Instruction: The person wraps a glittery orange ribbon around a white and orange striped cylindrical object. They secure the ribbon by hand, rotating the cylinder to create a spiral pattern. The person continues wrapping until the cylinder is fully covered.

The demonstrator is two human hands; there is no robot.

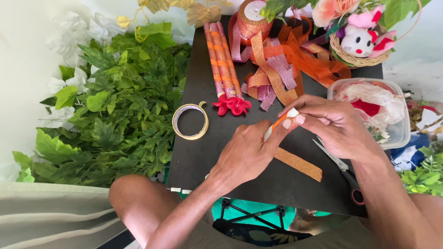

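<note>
Tub (400, 133) holds scraps — basket (357, 59), plush toy (364, 39).

So from my feed the whole thing sits on a small black table (194, 152), matte top, kinda crowded. Near its left edge there's a roll of tape (190, 121) lying flat. Just right of that, three wrapped sticks (222, 60) in orange and pink glitter lie side by side, red flower bits (233, 105) at their near ends. Far end has a ribbon spool (251, 19) standing up, with a loose tangle of orange and pink ribbons (286, 60) spilling from it. A cut strip of orange glitter ribbon (299, 164) lies near the front, scissors (341, 168) beside it, a clear plastic tub (401, 133) on the right edge, a wicker basket (355, 59) at the far right corner
</note>
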